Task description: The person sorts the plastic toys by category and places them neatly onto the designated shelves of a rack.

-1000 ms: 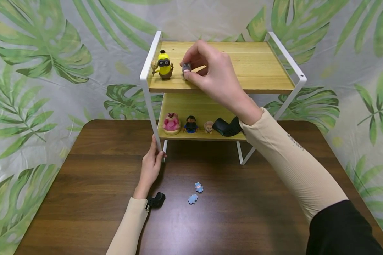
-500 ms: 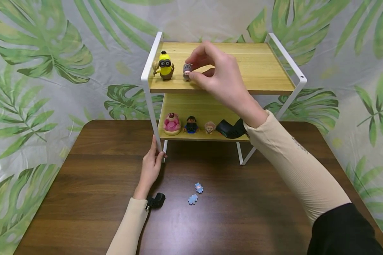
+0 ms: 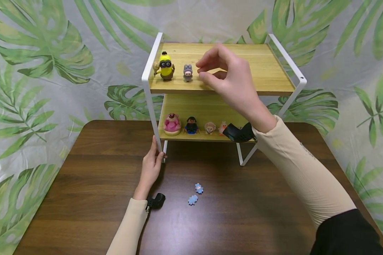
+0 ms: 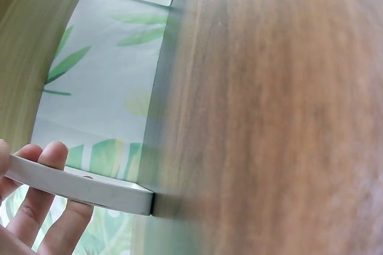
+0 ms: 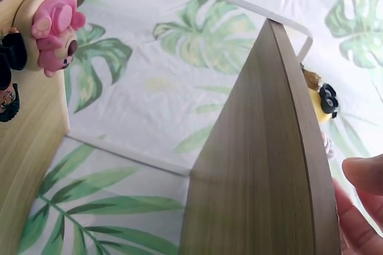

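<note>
A small grey figurine with a pale face (image 3: pixel 187 72) stands upright on the upper board of the two-tier shelf (image 3: pixel 261 63), right of a yellow Minion figure (image 3: pixel 165 67). Just right of the grey figurine is my right hand (image 3: pixel 234 81), thumb and fingers bent with a gap between them, holding nothing and apart from it. My left hand (image 3: pixel 150 168) grips the shelf's white front-left leg (image 3: pixel 156 140) low down. In the left wrist view, the fingers (image 4: pixel 55 154) lie around that white metal bar (image 4: pixel 90 192).
On the lower board stand a pink bear (image 3: pixel 172 124), a dark-haired toy figure (image 3: pixel 191 126), a lion-like head (image 3: pixel 210 128) and a pinkish-white figure (image 3: pixel 222 128), partly behind the right wrist camera (image 3: pixel 239 132). Two light-blue figurines (image 3: pixel 199 188) lie on the brown table (image 3: pixel 92 184).
My right hand has let go of the grey figurine and drawn back to the right. The figurine now stands on its own. My left hand stays on the leg.
</note>
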